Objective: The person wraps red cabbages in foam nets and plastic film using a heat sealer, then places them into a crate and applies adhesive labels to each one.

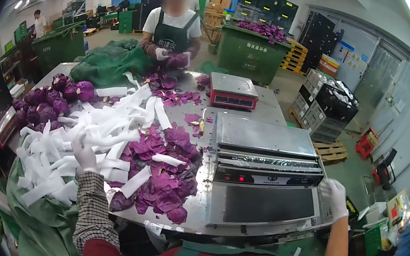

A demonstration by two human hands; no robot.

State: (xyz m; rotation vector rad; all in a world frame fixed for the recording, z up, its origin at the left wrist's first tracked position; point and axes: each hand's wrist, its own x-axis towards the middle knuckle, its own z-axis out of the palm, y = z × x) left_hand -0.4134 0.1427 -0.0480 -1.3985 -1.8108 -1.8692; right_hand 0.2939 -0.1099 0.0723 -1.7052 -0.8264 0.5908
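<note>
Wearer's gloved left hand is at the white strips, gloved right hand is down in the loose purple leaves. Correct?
No, the right hand isn't in the loose purple leaves. The head view shows it beside the right front corner of the silver machine. Rest stands: both gloved, left hand at the white strips.

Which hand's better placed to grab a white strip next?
Left, I'd say: the left hand is at the white strips, while the right hand is well away, beside the metal machine.
</note>
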